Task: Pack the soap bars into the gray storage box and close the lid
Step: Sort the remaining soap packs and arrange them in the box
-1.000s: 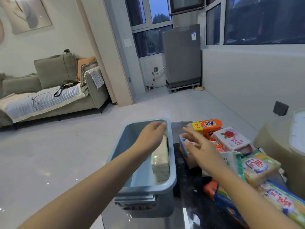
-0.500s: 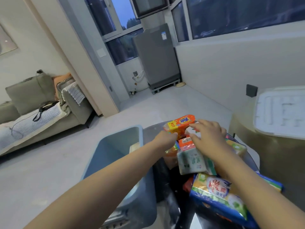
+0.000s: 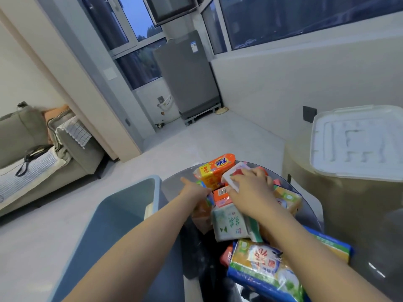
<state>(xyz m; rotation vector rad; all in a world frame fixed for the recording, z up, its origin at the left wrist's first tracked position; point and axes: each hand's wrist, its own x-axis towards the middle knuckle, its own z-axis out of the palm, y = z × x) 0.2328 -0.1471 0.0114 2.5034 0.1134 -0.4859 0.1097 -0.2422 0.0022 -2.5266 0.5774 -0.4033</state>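
Note:
The open gray storage box (image 3: pixel 157 192) stands at the table's left, with a pale soap bar (image 3: pixel 149 211) showing inside by its right wall. To its right, wrapped soap bars lie piled on the dark round table (image 3: pixel 309 216). An orange Tide bar (image 3: pixel 218 168) lies at the far side and a green-and-white bar (image 3: pixel 229 221) nearer me. My right hand (image 3: pixel 250 188) grips a white bar with a red flower (image 3: pixel 230 174) on top of the pile. My left hand (image 3: pixel 194 190) reaches into the pile's left side with its fingers hidden among the packs.
A white plastic lid (image 3: pixel 357 144) lies on a round beige stand at the right. A large blue-edged multi-pack (image 3: pixel 261 271) lies at the table's near edge. A sofa stands far left and a gray appliance by the windows, with bare floor between.
My left hand left the box and moved right into the soap pile. My right hand came down onto the white flower bar and closed on it. The view swung right.

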